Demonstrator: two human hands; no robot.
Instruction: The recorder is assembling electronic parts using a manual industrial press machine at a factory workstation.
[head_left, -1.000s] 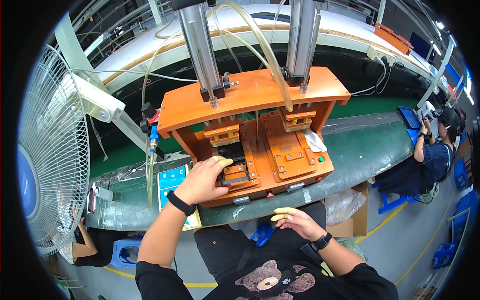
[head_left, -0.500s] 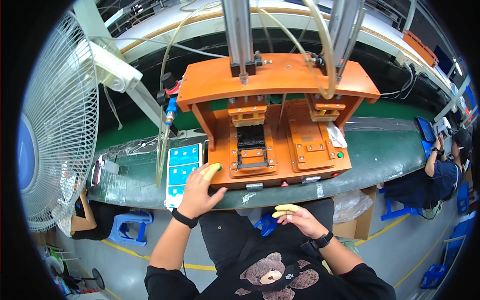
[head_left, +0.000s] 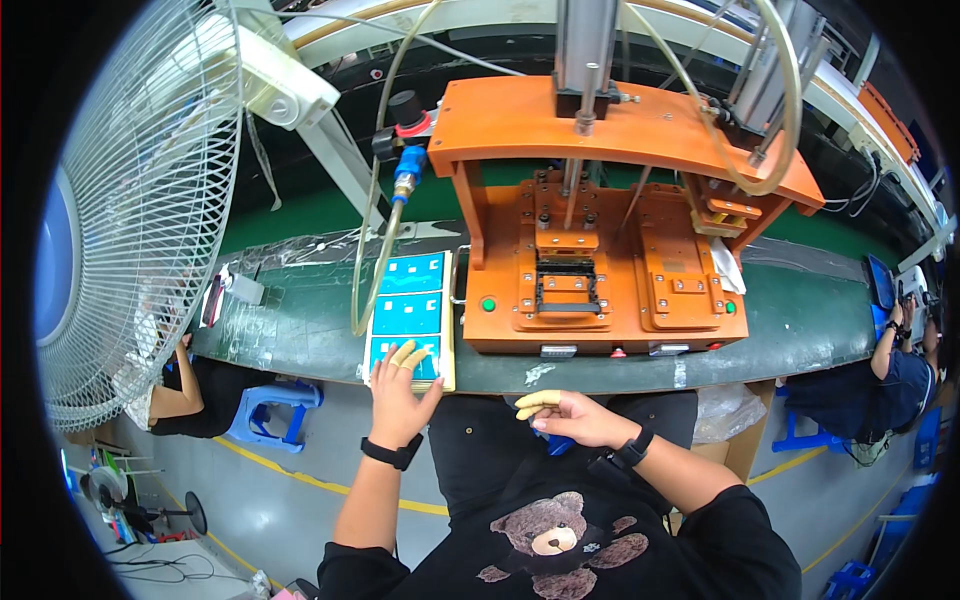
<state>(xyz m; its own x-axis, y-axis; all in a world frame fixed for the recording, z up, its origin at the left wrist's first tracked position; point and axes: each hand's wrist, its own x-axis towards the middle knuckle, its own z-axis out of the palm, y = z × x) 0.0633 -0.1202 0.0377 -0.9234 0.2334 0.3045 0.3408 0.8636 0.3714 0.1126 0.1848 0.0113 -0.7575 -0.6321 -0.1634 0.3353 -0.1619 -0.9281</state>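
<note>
Two hands, well apart: left hand [head_left: 400, 398] spread open at the blue sheet's [head_left: 412, 272] near end, by the bench's [head_left: 490, 374] front edge; right hand [head_left: 582, 418] half-curled, can't tell if it's gripping anything. Light fingertips, sheet flat, imo.

We log the press [head_left: 512, 328] on the workbench [head_left: 310, 340], with the sheets [head_left: 407, 272] lying just left of it, reaching to the front edge. Our left hand [head_left: 400, 388] is at the sheets' near end; our right hand [head_left: 578, 418] is before the press, on the near side of that edge. We note a frame [head_left: 570, 309] in the press's left station, the fan [head_left: 150, 220] far left.
</note>
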